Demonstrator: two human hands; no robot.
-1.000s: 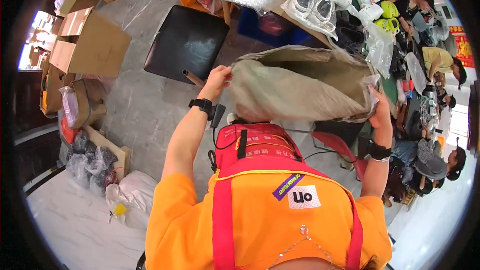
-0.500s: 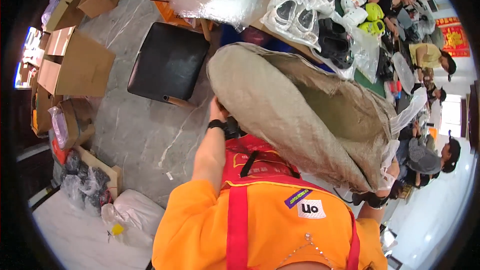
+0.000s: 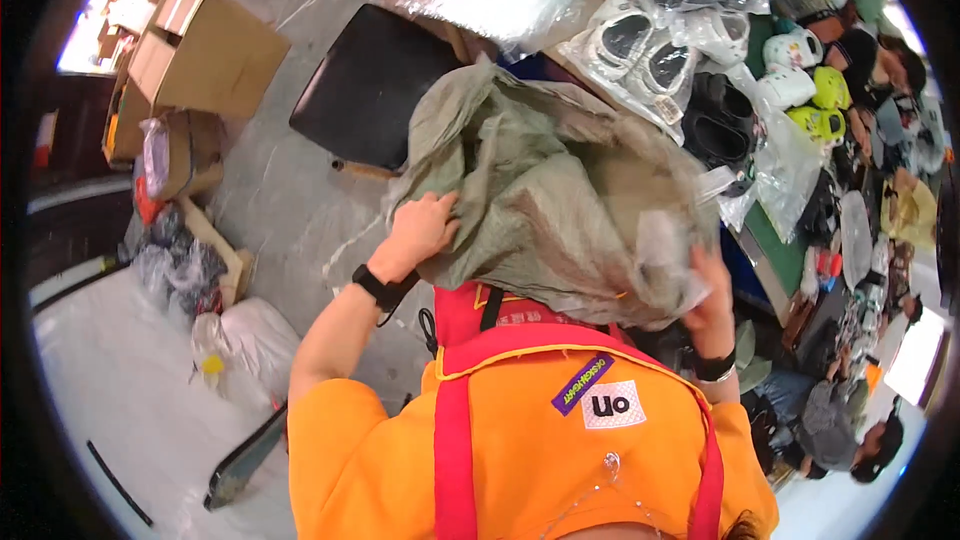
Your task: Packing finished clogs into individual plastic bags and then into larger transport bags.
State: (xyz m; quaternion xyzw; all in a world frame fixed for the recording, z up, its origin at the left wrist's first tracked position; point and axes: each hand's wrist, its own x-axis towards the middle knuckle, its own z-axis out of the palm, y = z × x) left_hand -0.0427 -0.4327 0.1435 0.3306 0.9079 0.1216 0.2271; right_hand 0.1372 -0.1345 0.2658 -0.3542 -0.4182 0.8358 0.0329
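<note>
A large grey-green woven sack [image 3: 540,200] hangs crumpled in front of my waist, its mouth partly gathered. My left hand [image 3: 425,228] is closed on the sack's left edge, with folds of cloth under its fingers. At the right edge of the sack is my right hand [image 3: 708,290], touching it or very near it. Its fingers are smeared by motion, so their grip does not show. Blurred whitish clear plastic [image 3: 662,245] lies against the sack beside that hand.
A black padded stool [image 3: 375,80] stands ahead on the left. Bagged white clogs [image 3: 640,55], black clogs [image 3: 718,125] and yellow-green clogs [image 3: 825,105] cover a table beyond the sack. Cardboard boxes [image 3: 215,55] and a white bag [image 3: 255,335] line the left. People work at the right.
The sack has gone from bulging and wide-mouthed to crumpled and lower. My left hand has come over its front edge. My right hand, hidden before, now shows at its right side.
</note>
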